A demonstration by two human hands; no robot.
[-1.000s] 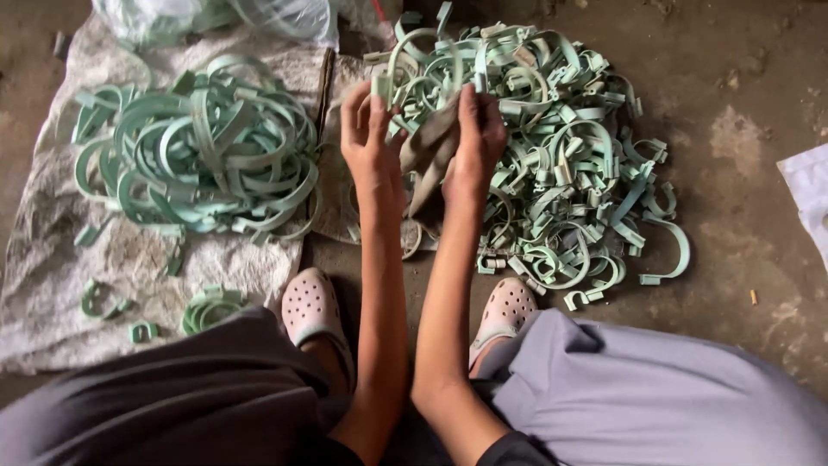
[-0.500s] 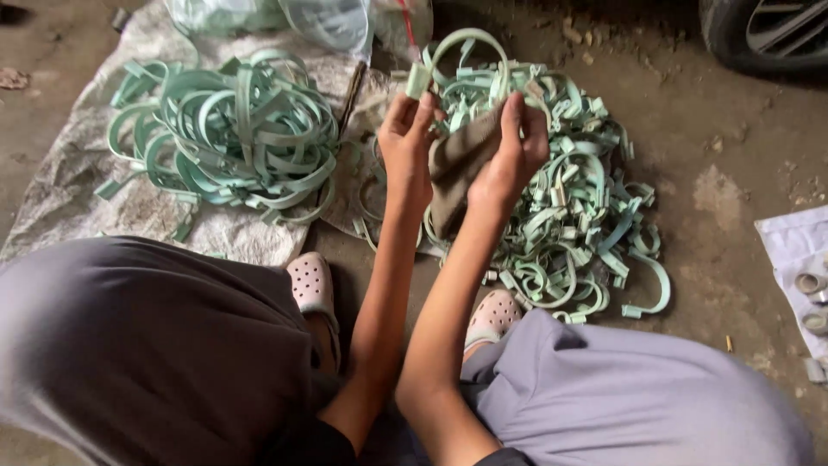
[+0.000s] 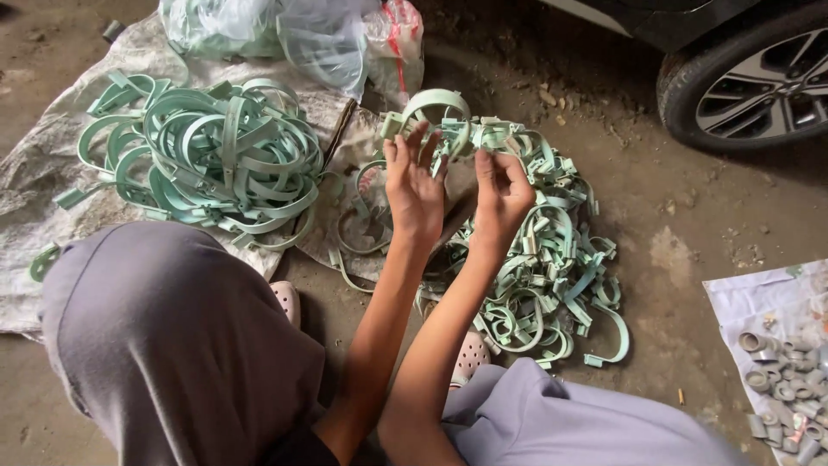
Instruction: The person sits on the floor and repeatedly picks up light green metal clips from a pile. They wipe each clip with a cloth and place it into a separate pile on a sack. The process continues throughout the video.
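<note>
Head view, looking down at a person squatting on a dirt floor, knees in grey cloth at bottom. Left hand [image 3: 414, 192] raised, fingers [image 3: 405, 151] spread upward, tips on one end of a pale green curved plastic strip [image 3: 435, 103] that arcs over both hands; hand looks loosely closed on that end, not a tight clench. Right hand [image 3: 503, 197] just beside it, thumb + fingers pinched at the strip's other end, gripping it; a brownish rag [image 3: 461, 200] sits between the two palms, mostly hidden, can't tell which hand holds it. Directly beyond and under the hands: loose heap of short green clips [image 3: 543, 259], spreading to the right of the right hand. Left of the left hand, well apart: pile of longer green bands [image 3: 207, 147] on a grey sack sheet [image 3: 52, 181]. Beyond the hands: clear plastic bags [image 3: 302, 34]. Far right of the grip: car wheel [image 3: 759, 86], and a white sheet [image 3: 750, 302] w/ small grey ring parts [image 3: 780, 380]. Pink clog [image 3: 470, 354] below the forearms.
</note>
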